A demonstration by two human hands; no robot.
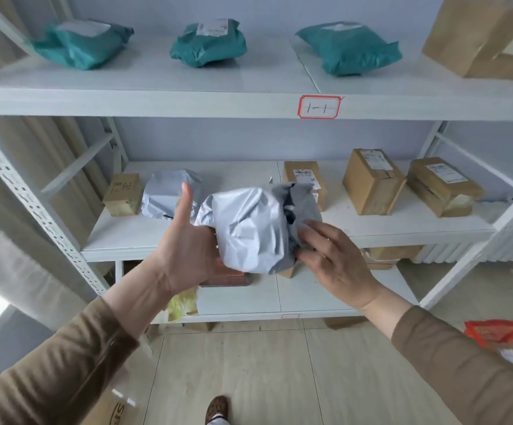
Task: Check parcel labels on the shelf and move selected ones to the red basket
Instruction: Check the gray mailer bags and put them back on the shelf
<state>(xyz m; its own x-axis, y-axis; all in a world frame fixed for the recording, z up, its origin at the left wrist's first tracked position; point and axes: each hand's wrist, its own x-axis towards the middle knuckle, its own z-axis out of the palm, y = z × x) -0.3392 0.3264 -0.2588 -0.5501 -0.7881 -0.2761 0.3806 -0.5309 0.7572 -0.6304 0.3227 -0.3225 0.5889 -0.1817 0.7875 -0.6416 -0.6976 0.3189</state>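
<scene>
A crumpled grey plastic parcel (249, 228) is held up in front of the middle shelf (402, 231) between both my hands. My left hand (184, 240) supports it from the left and below, thumb pointing up. My right hand (331, 256) grips its dark folded end on the right. No label shows on the side facing me. A second grey parcel (166, 194) lies on the middle shelf behind my left thumb. The red basket (500, 332) stands on the floor at the lower right, partly cut off by the frame edge.
Three teal parcels (209, 41) and a cardboard box (482, 38) sit on the top shelf, which has a red-framed tag (319, 106). Several brown boxes (371, 182) line the middle shelf. The perforated shelf post (34, 210) stands at left. My shoe (216, 409) is on the tiled floor.
</scene>
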